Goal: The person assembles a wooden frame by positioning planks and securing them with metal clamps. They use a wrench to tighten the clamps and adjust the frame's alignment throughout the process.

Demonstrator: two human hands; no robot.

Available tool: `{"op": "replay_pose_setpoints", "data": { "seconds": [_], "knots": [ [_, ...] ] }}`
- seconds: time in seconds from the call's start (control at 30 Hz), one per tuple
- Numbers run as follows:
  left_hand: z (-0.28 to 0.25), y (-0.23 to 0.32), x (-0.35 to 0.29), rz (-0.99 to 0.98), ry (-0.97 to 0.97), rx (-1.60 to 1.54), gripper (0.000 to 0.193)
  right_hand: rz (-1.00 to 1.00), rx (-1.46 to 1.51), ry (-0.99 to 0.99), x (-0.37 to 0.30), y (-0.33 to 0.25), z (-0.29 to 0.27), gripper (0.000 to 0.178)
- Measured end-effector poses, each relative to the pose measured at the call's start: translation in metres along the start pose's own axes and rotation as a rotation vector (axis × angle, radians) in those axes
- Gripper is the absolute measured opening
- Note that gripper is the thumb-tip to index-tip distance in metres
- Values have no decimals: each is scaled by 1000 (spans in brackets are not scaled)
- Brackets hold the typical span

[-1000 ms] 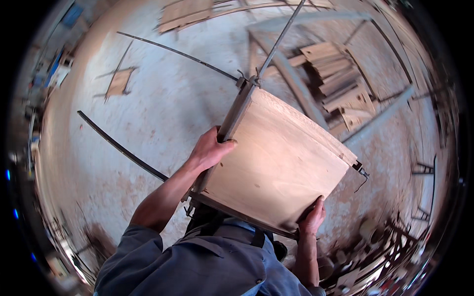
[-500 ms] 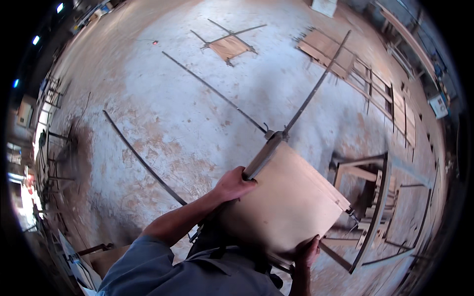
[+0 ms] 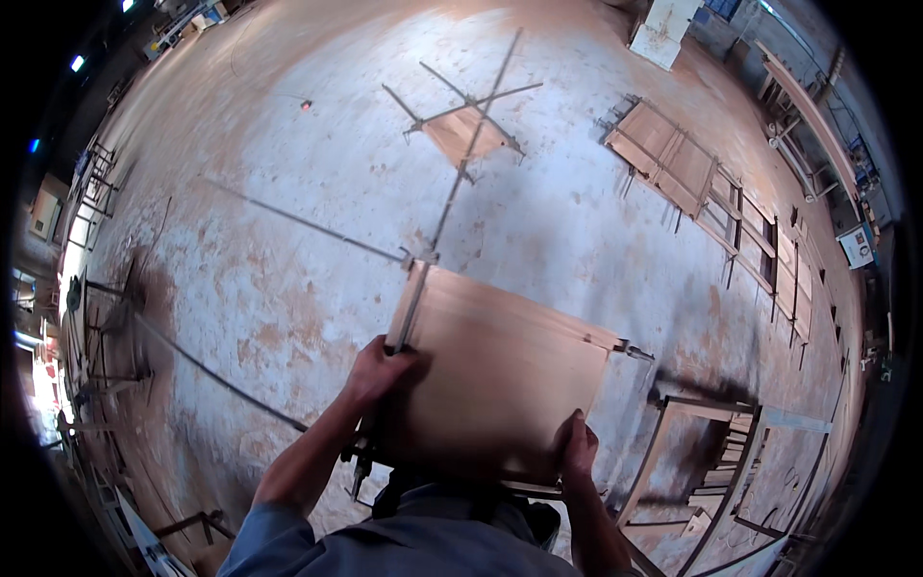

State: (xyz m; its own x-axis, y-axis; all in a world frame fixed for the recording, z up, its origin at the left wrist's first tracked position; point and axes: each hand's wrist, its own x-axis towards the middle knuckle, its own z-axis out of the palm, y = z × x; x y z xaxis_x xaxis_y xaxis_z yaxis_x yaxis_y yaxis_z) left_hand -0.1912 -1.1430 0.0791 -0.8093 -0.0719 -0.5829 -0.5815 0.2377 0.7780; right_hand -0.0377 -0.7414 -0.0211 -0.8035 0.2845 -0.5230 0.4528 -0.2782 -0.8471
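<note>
A pale wooden panel (image 3: 500, 375) is held in front of my body, tilted, with long metal bar clamps fixed around it. My left hand (image 3: 377, 373) is closed round the bar clamp (image 3: 413, 308) on the panel's left edge. My right hand (image 3: 579, 447) grips the panel's right edge near its close corner, thumb on the top face. Past the far left corner, one long bar (image 3: 446, 207) sticks out forward and another bar (image 3: 322, 231) points left. A third bar (image 3: 216, 375) reaches left from the near side. At the far right corner a clamp screw (image 3: 635, 352) juts out.
On the worn floor ahead lies another clamped panel (image 3: 457, 135). Clamped panels and frames (image 3: 663, 159) line the right. A wooden frame (image 3: 646, 462) and a metal frame (image 3: 735, 462) are close on my right. A white pillar base (image 3: 661, 34) stands at the back.
The panel has turned counterclockwise in my hands, its far corner and long bars swinging left. Both hands keep their hold. The view of the floor has shifted slightly.
</note>
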Motion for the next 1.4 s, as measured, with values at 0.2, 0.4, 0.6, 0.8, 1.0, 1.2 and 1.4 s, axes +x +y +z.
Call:
{"op": "replay_pose_setpoints", "data": {
  "seconds": [0.2, 0.4, 0.6, 0.8, 1.0, 1.2, 1.4],
  "knots": [
    [-48, 65, 85, 26, 6, -152, 52, 48, -84, 196, 83, -87, 127, 40],
    [-98, 108, 194, 15, 4, -82, 54, 12, -257, 140, 180, -120, 190, 39],
    [-140, 144, 305, -37, -57, -78, 57, 135, -89, 272, 247, -156, 287, 41],
    [-176, 214, 398, -183, -99, 55, 60, 2, -237, 172, 317, -131, 329, 46],
    [-213, 231, 516, -122, -53, 124, 64, 204, 124, 110, 407, -172, 429, 55],
    [-253, 260, 617, -99, -78, 184, 56, 231, -9, 304, 485, -190, 520, 43],
    [-318, 206, 748, -216, -173, -36, 48, 228, -21, 468, 554, -131, 612, 48]
  ]
}}
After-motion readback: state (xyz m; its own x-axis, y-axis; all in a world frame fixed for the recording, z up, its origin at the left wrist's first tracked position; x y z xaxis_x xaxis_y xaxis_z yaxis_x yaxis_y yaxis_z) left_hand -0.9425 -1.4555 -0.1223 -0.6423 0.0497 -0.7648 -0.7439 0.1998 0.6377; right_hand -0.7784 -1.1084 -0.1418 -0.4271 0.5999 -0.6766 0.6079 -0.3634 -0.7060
